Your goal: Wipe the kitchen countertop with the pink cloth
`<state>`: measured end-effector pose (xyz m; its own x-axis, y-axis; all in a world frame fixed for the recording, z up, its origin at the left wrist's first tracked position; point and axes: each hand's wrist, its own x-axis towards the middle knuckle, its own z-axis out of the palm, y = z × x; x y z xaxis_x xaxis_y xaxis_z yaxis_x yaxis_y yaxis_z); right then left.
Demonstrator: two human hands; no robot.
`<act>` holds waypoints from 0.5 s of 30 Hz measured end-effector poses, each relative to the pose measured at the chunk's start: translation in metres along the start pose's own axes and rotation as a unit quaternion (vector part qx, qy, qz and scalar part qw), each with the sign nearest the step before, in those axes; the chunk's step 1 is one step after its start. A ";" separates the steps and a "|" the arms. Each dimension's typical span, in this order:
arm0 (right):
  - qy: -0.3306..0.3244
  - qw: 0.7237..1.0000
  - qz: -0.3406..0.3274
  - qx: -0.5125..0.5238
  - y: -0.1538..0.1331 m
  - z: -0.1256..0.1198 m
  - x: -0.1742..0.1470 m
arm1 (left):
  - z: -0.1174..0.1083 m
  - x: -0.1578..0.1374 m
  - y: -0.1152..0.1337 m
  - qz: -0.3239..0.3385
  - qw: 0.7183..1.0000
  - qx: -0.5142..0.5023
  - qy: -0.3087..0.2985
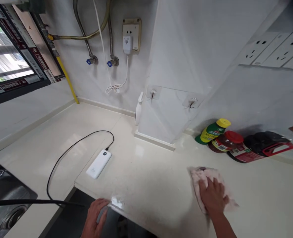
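My right hand presses flat on a pink cloth that lies on the cream countertop, toward its right part. My left hand grips the front edge of the countertop at the bottom of the view, fingers curled over the rim. A white power bank with a black cable lies on the counter left of centre, well away from both hands.
A green bottle with a yellow cap, a red-lidded jar and a dark bottle with a red handle stand along the right wall. A steel sink sits at the lower left. A white bottle, hooks, pipes and sockets line the back wall.
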<state>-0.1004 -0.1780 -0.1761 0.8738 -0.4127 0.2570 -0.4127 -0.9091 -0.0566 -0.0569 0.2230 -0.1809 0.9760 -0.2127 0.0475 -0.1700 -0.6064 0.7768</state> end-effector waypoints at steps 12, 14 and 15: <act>-0.055 0.879 -0.414 0.231 -0.143 0.029 -0.072 | -0.011 -0.002 0.006 0.007 0.995 -0.090 0.041; -0.095 0.845 -0.469 0.238 -0.184 0.020 -0.061 | -0.013 0.006 0.009 0.037 0.993 -0.090 0.062; -0.113 0.837 -0.483 0.233 -0.200 0.016 -0.056 | -0.013 0.010 0.010 0.051 0.992 -0.091 0.067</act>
<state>-0.0629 0.0255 -0.1945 0.7901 0.5742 0.2146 0.6126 -0.7264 -0.3117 -0.0471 0.2249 -0.1651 0.9664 -0.1541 0.2057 -0.2533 -0.4366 0.8633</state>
